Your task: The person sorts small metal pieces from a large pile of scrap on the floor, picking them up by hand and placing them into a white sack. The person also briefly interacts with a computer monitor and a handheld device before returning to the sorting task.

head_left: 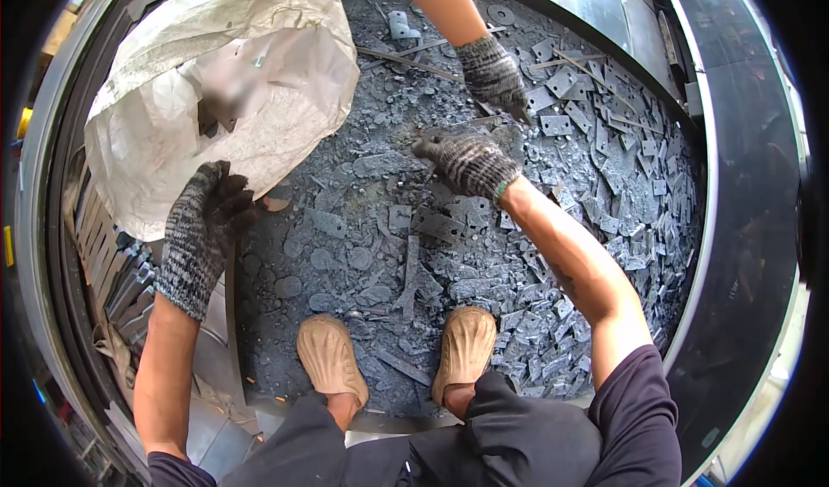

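Observation:
My left hand (200, 237), in a grey-black knit glove, is at the lower edge of a dirty white plastic sack (302, 111). Its fingers look loosely apart, and I see nothing held in them. The sack gapes toward me, with a dark flat metal piece (226, 124) showing inside. My right hand (471, 163), gloved alike, is low over the scrap metal pieces (363, 258), its fingers curled together and pointing left. Whatever it may grip is hidden. Just beyond it, another person's gloved hand (494, 74) reaches down from the top among small plates with holes (557, 125).
Tan clogs (332, 357) on my feet stand on the scrap layer. A metal rim (695, 297) borders the bin at right. Long thin strips (414, 64) lie across the far side. More metal bars (99, 228) are stacked at left, beneath and beside the sack.

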A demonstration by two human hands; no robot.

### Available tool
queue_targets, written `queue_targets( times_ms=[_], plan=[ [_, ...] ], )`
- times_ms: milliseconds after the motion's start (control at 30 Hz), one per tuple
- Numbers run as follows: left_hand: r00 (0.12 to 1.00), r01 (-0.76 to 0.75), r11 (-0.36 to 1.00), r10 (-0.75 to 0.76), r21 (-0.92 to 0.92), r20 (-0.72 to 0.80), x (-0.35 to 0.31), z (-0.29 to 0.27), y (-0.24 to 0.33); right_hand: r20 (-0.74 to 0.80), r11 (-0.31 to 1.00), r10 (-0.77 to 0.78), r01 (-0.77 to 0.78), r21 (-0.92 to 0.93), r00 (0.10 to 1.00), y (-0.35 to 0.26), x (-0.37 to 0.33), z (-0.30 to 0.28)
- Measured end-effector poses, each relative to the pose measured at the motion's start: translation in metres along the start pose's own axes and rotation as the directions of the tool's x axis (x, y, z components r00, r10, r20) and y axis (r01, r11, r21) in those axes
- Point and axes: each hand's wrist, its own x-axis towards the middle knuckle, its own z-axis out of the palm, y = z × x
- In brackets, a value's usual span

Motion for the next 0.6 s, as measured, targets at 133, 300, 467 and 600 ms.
queue_targets(
  times_ms=[133, 300, 467, 600],
  plan=[
    [0.999, 0.030, 0.999, -0.030, 0.030, 0.021, 0.004, 0.011, -0.003, -0.136, 1.000, -0.008, 0.010, 0.014, 0.991, 0.063, -0.038, 0.035],
    [0.996, 0.090, 0.996, -0.090, 0.023, -0.001, 0.011, 0.024, -0.019, -0.156, 0.984, 0.179, -0.180, 0.006, 0.971, 0.055, -0.081, 0.045],
    [0.973, 0.158, 0.966, -0.189, 0.207, 0.136, 0.009, 0.062, -0.044, -0.272, 0.974, 0.228, -0.217, 0.073, 0.935, 0.055, -0.075, 0.078],
    [0.928, 0.141, 0.942, -0.233, 0.305, 0.291, 0.009, 0.086, -0.063, -0.331, 0.974, 0.207, -0.226, -0.020, 0.921, 0.036, -0.080, 0.064]
  ],
)
